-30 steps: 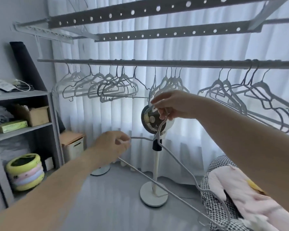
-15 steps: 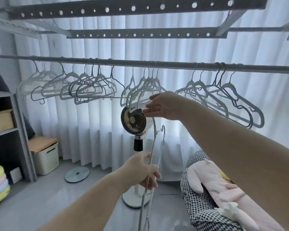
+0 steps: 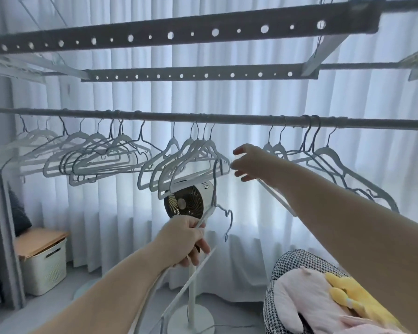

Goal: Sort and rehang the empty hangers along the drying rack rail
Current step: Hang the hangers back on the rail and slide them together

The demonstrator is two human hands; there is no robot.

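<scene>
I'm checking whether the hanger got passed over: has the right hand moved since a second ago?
Yes. The right hand has left the loose white hanger held by the left hand and shifted right, past the middle cluster of white hangers on the grey rail.

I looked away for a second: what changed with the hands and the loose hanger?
The right hand let go of the loose hanger and reached toward the middle cluster on the rail. The left hand shifted closer to its hook and raised it. The hung hangers stayed put.
</scene>
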